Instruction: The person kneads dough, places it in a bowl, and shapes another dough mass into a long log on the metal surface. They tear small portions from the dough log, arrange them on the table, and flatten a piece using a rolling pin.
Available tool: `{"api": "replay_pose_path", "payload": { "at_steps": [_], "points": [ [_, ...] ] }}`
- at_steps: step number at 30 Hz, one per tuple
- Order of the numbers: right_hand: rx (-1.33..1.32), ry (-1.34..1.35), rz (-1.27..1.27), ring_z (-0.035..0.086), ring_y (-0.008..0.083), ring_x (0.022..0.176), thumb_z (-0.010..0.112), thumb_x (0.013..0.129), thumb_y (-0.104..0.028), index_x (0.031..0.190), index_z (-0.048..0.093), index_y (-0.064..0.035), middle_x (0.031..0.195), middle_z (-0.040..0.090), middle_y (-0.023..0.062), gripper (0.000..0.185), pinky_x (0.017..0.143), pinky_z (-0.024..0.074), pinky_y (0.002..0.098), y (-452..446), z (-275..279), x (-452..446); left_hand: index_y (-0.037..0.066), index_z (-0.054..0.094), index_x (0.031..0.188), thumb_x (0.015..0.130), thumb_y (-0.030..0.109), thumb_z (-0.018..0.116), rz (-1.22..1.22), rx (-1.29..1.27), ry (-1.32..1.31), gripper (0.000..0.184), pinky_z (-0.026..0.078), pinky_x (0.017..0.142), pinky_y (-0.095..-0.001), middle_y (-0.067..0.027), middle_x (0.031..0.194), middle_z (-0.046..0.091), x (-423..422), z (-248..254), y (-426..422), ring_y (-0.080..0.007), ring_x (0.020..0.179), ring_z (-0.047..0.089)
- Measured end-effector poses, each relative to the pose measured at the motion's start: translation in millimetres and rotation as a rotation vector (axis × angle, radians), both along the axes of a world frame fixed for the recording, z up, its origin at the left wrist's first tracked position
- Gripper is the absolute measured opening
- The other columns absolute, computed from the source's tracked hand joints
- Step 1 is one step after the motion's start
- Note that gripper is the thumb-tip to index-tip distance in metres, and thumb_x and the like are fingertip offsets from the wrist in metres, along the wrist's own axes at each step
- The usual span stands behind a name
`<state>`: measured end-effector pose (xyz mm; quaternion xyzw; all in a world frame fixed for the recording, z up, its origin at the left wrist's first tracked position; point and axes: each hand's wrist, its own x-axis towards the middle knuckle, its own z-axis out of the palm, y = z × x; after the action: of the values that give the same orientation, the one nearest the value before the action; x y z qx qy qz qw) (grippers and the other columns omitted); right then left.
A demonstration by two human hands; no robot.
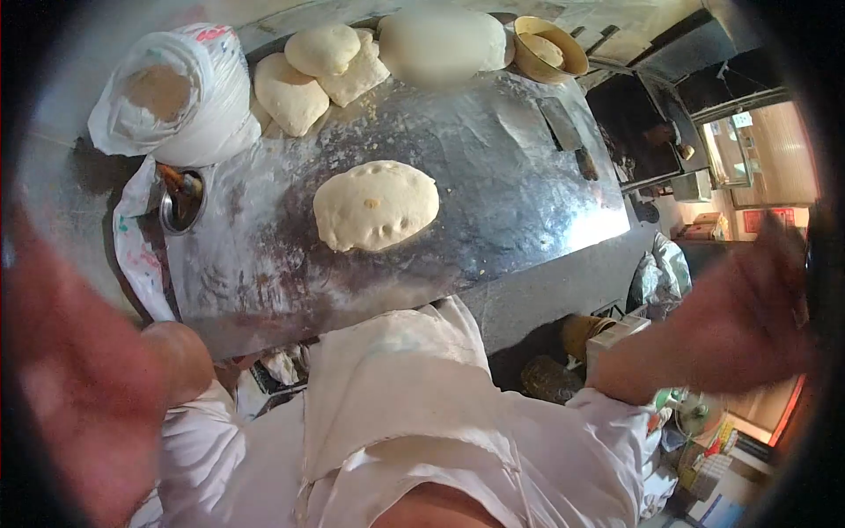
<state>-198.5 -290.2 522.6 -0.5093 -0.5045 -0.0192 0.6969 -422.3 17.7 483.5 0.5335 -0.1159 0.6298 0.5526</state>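
Note:
A thick oval piece of dough [377, 211], dented along its near edge, lies on the floury metal worktop [282, 273]. Neither hand touches it. Close to the camera at the left, my left hand [79, 378] is raised and badly blurred. At the right, my right hand [748, 308] is also lifted away from the worktop, its fingers smeared and dark. What either hand holds, if anything, cannot be made out. Along the back rest more dough pieces [295, 99], one stacked on others, beside a large pale mass [436, 48] that is blurred.
An open white sack [216, 110] stands at the back left, near a small metal container [167, 220] with a brown-handled tool. A yellowish bowl [576, 57] holds dough at the back right. A flat dark blade [559, 123] lies near the right edge. Bags and containers crowd the right side below.

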Motion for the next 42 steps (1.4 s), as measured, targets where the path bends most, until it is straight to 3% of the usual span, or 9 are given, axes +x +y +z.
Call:
{"api": "replay_pose_path", "payload": {
  "at_steps": [6,13,35,42],
  "points": [
    [0.009,-0.024,-0.045,0.062,0.0179,0.077,0.055,0.103,-0.028,0.106,0.07,0.0042,0.1,0.068,0.0195,0.036,0.071,0.0504,0.0276,-60,4,-12,0.015,0.024,0.163,0.105,0.066,0.03,0.008,0.058,-0.003,0.078,0.028,0.121,-0.0614,-0.0109,0.172,0.017,-1,6,-8,-0.0343,0.16,0.01],
    [-0.078,0.014,-0.181,0.061,0.0175,0.076,0.056,0.103,-0.028,0.107,0.07,0.0042,0.099,0.067,0.0188,0.035,0.07,0.0497,0.0276,-17,0,-34,0.015,0.025,0.162,0.104,0.065,0.032,-0.061,0.04,0.06,0.077,0.028,0.121,-0.0613,-0.0115,0.171,0.019,7,-10,-23,-0.0347,0.159,0.011],
    [-0.348,-0.038,-0.59,0.058,0.0165,0.073,0.058,0.102,-0.028,0.108,0.07,0.0041,0.097,0.066,0.0163,0.035,0.067,0.0475,0.0274,-34,1,-57,0.013,0.03,0.158,0.103,0.061,0.036,-0.263,-0.003,0.077,0.073,0.027,0.121,-0.061,-0.0135,0.168,0.023,49,-48,-53,-0.0362,0.158,0.015],
    [-0.321,-0.134,-0.613,0.057,0.0161,0.071,0.058,0.102,-0.028,0.109,0.07,0.004,0.096,0.065,0.0156,0.035,0.066,0.0468,0.0274,-107,6,-49,0.012,0.032,0.156,0.102,0.06,0.037,-0.2,0.073,0.003,0.072,0.027,0.121,-0.061,-0.0141,0.167,0.025,58,-45,-40,-0.0366,0.157,0.016]
  ]
}}
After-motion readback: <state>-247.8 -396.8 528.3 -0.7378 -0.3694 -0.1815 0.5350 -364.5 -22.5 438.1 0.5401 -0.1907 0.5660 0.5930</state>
